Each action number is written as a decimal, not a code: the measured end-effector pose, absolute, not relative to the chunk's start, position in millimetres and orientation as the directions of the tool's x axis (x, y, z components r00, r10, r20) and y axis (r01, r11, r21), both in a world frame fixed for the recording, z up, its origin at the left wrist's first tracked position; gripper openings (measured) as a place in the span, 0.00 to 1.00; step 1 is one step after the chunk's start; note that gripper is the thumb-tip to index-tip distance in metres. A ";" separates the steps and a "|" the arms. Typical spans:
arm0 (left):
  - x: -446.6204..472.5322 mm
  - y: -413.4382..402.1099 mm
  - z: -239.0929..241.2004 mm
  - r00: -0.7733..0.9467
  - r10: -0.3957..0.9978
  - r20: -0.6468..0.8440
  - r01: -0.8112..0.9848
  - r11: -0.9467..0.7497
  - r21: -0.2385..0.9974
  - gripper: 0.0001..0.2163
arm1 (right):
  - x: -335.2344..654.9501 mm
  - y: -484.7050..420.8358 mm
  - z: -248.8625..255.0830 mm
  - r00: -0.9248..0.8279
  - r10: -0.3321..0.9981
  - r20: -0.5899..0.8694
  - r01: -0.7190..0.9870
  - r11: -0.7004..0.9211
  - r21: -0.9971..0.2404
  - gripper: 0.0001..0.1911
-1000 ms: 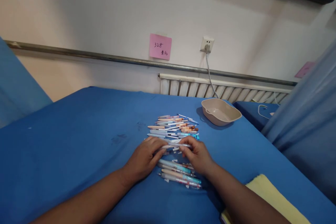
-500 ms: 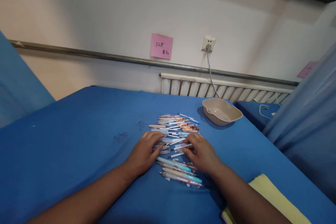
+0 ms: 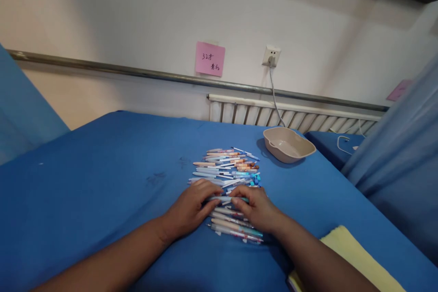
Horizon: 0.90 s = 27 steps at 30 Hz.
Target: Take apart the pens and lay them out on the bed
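Note:
A pale pen with a teal end (image 3: 225, 199) lies crosswise between my two hands. My left hand (image 3: 193, 203) pinches its left end between thumb and fingers. On the other end, my right hand (image 3: 257, 209) closes its thumb and fingers, and the teal tip shows past them. Below the hands rest several pens (image 3: 236, 227) side by side, with peach, teal and clear patterned barrels. Beyond the hands spreads a longer stack of pens and thin white refills (image 3: 222, 164). Small blue caps or clips (image 3: 255, 179) show at its right side. My fingers hide part of the middle.
A beige basin (image 3: 289, 146) stands at the back right of the blue-covered table (image 3: 102, 182). Yellow cloth or paper (image 3: 356, 255) lies near my right forearm. Behind are a radiator (image 3: 253, 112), a metal rail and a plugged-in cord (image 3: 273, 91). Blue curtains hang at both sides.
Both hands have come nearer to me and closer together. The pale pen with the teal end has been lifted from the near row and is now between them.

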<state>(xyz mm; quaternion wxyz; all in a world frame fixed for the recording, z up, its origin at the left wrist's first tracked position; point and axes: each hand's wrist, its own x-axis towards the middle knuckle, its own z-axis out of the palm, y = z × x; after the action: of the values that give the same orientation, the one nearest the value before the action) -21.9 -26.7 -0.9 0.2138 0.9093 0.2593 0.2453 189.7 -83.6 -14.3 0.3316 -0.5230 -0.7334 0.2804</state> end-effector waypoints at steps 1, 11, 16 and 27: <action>-21.9 -26.8 -0.7 0.735 0.585 0.343 0.369 -0.770 0.521 0.10 | 190.4 -82.2 -15.7 -0.211 0.960 0.184 0.547 0.272 -0.792 0.07; -22.1 -27.0 -1.8 0.634 0.720 0.280 0.448 -0.638 0.627 0.13 | 194.0 -77.7 -24.2 -0.101 0.977 0.187 0.449 0.212 -0.868 0.06; -23.4 -27.1 -2.1 0.608 0.703 0.367 0.426 -0.680 0.597 0.17 | 192.8 -78.6 -23.5 -0.091 0.978 0.188 0.454 0.208 -0.866 0.06; -24.4 -26.4 -2.4 0.626 0.703 0.337 0.459 -0.681 0.571 0.16 | 193.1 -79.6 -18.7 -0.074 0.967 0.243 0.499 0.247 -0.831 0.05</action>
<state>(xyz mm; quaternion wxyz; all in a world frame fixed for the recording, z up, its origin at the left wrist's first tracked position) -24.4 -26.4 -2.4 0.2211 0.8741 0.3323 0.2769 193.1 -79.6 -18.7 0.4097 -0.5431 -0.6749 0.2856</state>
